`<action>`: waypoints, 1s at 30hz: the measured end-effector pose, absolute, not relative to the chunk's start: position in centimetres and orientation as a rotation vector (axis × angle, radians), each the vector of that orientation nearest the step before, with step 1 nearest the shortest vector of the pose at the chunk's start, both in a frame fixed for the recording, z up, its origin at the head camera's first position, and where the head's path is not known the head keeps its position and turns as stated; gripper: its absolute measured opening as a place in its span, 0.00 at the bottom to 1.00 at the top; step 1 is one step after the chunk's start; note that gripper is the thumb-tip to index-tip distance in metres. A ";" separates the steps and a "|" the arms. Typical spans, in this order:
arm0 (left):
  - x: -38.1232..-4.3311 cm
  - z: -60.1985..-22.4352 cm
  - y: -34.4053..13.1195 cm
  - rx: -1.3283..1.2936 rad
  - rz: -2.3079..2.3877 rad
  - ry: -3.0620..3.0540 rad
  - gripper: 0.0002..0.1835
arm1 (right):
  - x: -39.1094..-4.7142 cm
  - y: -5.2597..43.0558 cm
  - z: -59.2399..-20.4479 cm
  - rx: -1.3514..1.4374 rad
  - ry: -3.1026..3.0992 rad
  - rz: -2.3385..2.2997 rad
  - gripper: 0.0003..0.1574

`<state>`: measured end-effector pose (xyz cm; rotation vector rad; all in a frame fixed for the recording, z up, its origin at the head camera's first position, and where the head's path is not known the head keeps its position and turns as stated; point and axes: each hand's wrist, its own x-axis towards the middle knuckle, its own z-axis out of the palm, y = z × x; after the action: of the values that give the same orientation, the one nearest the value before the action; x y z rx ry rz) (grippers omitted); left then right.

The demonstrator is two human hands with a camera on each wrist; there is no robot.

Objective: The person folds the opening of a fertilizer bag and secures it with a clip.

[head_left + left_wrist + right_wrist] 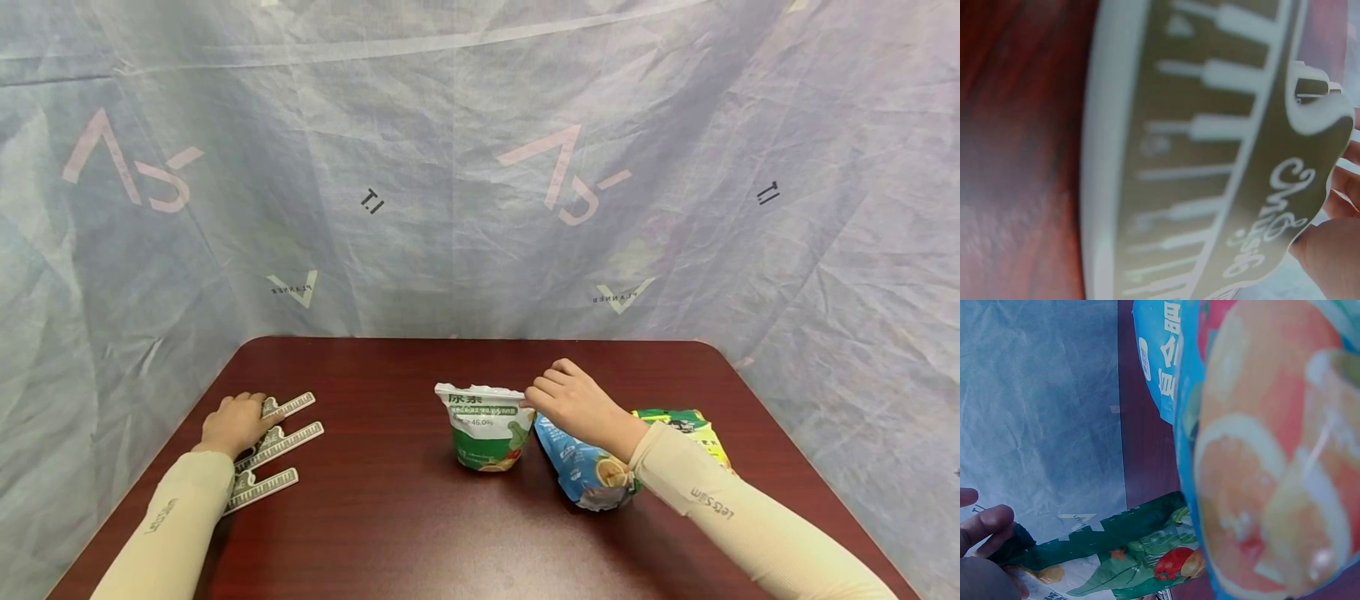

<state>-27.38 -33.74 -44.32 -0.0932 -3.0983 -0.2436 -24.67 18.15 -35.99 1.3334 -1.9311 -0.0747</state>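
My left hand [234, 423] is at the left of the table, over several flat, clip-like pieces printed with piano keys. In the left wrist view, the thumb [1329, 253] meets the wavy edge of a piano-key clip [1210, 162] lettered "Music", and the fingers curl beyond it. My right hand [576, 400] pinches the top right corner of a white and green fertilizer bag [487, 429], which is upright with vegetables printed low on it. Close beside that hand, a blue bag [581, 471] with orange-fruit pictures leans, partly covered by the forearm.
A yellow and green bag [697, 429] lies behind the right forearm. The nearest piano-key clip [262, 487] stands by the left sleeve. The dark red table [375, 533] has rounded far corners and is enclosed by grey fabric [450, 208] at the back and sides.
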 end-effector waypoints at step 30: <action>-27.7 -44.1 -33.6 -0.202 -0.096 -3.025 0.33 | -24.7 18.1 -36.0 1.333 -1.932 -0.069 0.13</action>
<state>-27.70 -33.62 -44.11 -0.2021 -3.0247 -0.0957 -24.73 18.12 -36.01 1.3329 -1.9318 -0.0693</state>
